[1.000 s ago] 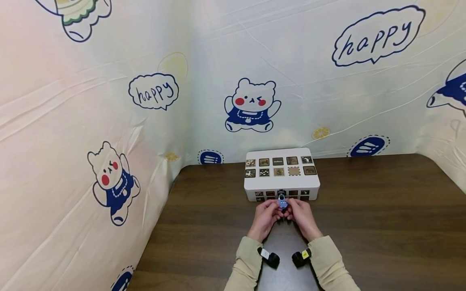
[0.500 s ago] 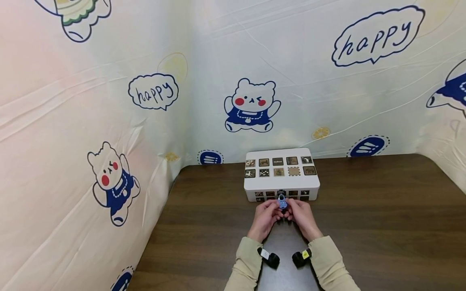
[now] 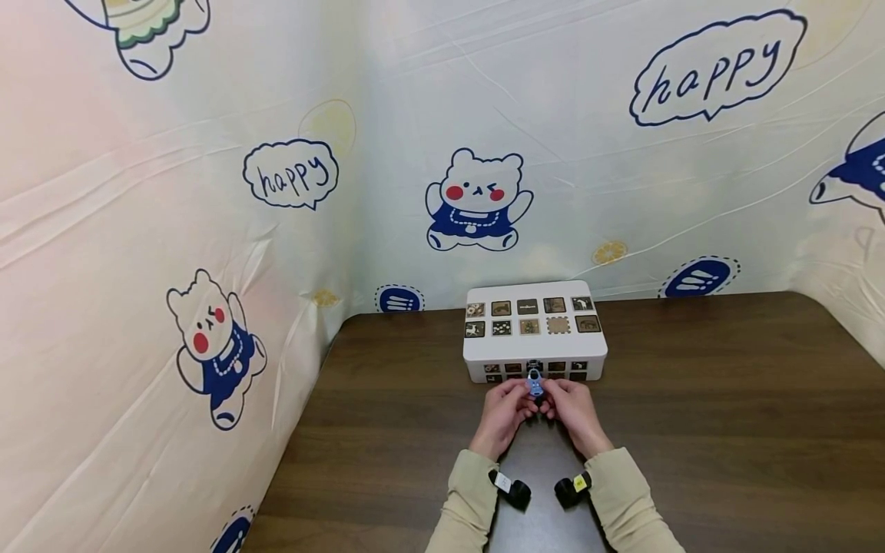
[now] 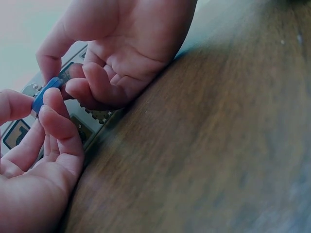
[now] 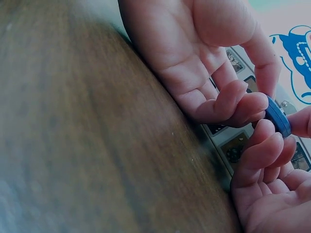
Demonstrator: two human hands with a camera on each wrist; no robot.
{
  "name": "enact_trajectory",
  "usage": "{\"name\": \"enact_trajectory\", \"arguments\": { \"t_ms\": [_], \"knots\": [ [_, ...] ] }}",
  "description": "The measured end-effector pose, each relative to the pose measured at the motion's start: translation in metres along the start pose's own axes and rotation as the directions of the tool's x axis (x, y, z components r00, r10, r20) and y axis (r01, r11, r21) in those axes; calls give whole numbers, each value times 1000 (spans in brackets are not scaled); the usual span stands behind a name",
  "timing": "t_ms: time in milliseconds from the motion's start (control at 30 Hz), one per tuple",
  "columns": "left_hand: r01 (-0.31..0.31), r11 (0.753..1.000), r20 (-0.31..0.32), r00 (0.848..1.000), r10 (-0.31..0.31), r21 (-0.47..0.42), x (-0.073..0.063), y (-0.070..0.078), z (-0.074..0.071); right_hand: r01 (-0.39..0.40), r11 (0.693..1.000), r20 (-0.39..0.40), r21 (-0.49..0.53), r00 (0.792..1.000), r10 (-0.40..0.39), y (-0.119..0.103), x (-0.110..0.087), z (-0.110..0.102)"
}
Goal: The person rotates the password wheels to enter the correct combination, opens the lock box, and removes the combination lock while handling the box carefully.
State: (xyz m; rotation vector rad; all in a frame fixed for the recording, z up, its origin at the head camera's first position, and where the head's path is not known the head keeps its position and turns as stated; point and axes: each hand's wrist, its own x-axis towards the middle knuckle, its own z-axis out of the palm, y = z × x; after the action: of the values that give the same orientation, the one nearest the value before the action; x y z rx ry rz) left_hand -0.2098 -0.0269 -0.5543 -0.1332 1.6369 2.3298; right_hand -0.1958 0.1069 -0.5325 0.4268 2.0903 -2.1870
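Observation:
A small blue padlock (image 3: pixel 535 385), its shackle upward, is at the front latch (image 3: pixel 535 365) of a white box. Whether the shackle passes through the latch I cannot tell. My left hand (image 3: pixel 501 415) pinches the padlock from its left side with thumb and fingers. On the other side, the thumb and fingers of my right hand (image 3: pixel 572 412) pinch it too. Edge-on in both wrist views, the blue padlock body (image 4: pixel 47 93) sits between the fingertips of the two hands. The white box (image 3: pixel 515 352), covered with brown and black square stickers, stands with its lid down, just beyond my hands.
Dark brown wood-grain table (image 3: pixel 719 399) lies under the box and around my arms. A pale cloth (image 3: pixel 387 192) with printed bears and "happy" bubbles hangs behind and to the left. Small black devices (image 3: pixel 512 491) are strapped at both wrists.
The padlock has shifted very slightly to the left between the hands. Otherwise the hands and the box stay in place.

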Motion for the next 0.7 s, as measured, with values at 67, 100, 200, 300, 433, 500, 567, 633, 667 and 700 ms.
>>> {"name": "enact_trajectory", "arguments": {
  "t_ms": [67,100,200,300,433,500,567,633,667,700],
  "knots": [
    [-1,1000,-1,1000,1,-1,0,0,0,0,1000,0,4,1000,0,1,1,0],
    [-2,1000,-1,1000,2,-2,0,0,0,0,1000,1,7,1000,0,1,1,0],
    [-6,1000,-1,1000,6,-4,0,-1,0,2,1000,8,16,1000,-2,3,2,-1],
    [-7,1000,-3,1000,7,-6,1,-1,-1,1,1000,16,25,1000,-2,4,3,-1],
    [-4,1000,-4,1000,4,-3,0,0,0,-9,999,21,31,1000,8,3,3,-2],
    [-5,1000,-3,1000,5,-5,-1,1,0,-14,999,21,35,1000,14,3,3,-2],
    [-2,1000,-3,1000,2,-5,-1,1,0,-18,999,18,44,1000,17,3,3,-2],
    [0,1000,-5,1000,0,-5,-2,2,1,-23,998,14,61,1000,22,3,3,-2],
    [1,1000,-5,1000,-1,-4,-2,2,1,-27,997,14,68,1000,26,3,3,-2],
    [3,1000,-6,1000,-3,-3,-2,2,1,-30,997,13,74,999,29,2,3,-2]
  ]
}}
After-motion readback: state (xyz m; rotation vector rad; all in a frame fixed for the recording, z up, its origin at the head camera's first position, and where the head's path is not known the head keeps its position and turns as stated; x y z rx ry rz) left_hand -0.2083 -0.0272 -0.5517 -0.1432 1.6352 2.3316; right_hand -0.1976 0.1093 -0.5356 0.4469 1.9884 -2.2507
